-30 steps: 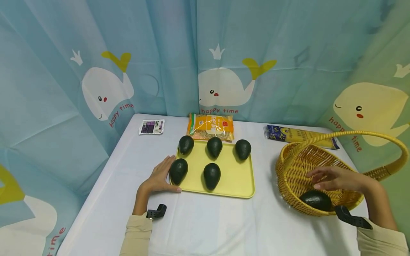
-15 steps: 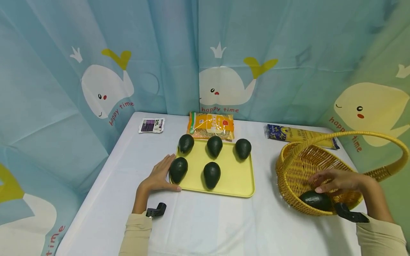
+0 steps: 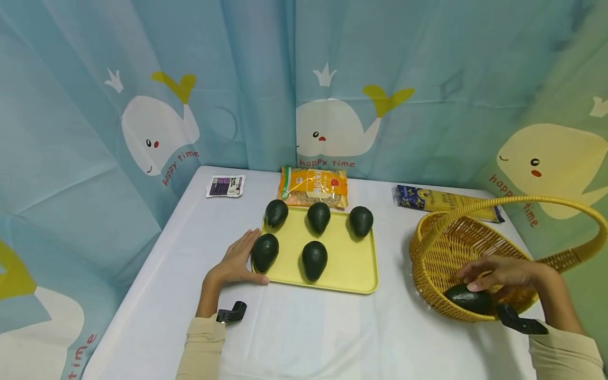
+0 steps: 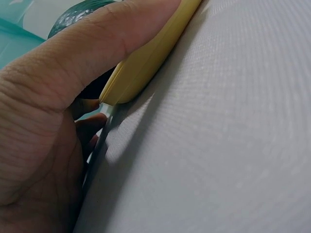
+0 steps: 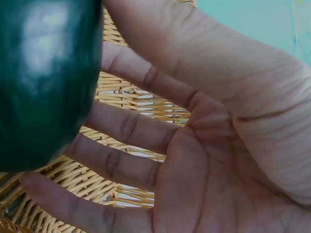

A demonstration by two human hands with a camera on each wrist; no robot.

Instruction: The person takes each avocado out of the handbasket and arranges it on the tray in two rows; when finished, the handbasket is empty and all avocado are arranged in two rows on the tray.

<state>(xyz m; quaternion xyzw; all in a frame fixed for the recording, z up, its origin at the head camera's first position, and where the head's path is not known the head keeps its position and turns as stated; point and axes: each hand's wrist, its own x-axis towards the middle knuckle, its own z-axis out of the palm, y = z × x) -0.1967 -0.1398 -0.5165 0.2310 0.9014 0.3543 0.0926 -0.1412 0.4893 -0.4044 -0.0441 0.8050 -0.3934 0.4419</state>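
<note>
In the head view, a yellow tray (image 3: 349,264) carries several dark green avocados (image 3: 314,260). My left hand (image 3: 234,265) rests at its near left corner, fingers straight along the left side and thumb against the front edge. The left wrist view shows that thumb on the tray's yellow rim (image 4: 141,73). At the right, my right hand (image 3: 505,274) reaches into a wicker basket (image 3: 429,287) and holds an avocado (image 3: 467,298) lying near its front wall. In the right wrist view, thumb and fingers sit on either side of this avocado (image 5: 46,87); its far side is hidden.
An orange and clear grain bag (image 3: 314,188) lies right behind the tray. A small purple and white packet (image 3: 225,186) is at the back left. A blue and yellow pasta packet (image 3: 442,201) lies behind the basket, whose tall handle (image 3: 537,199) arches over the right side.
My right hand has lowered from above the avocado in the basket, and its thumb and fingers have come round it. The left hand stays at the tray's corner.
</note>
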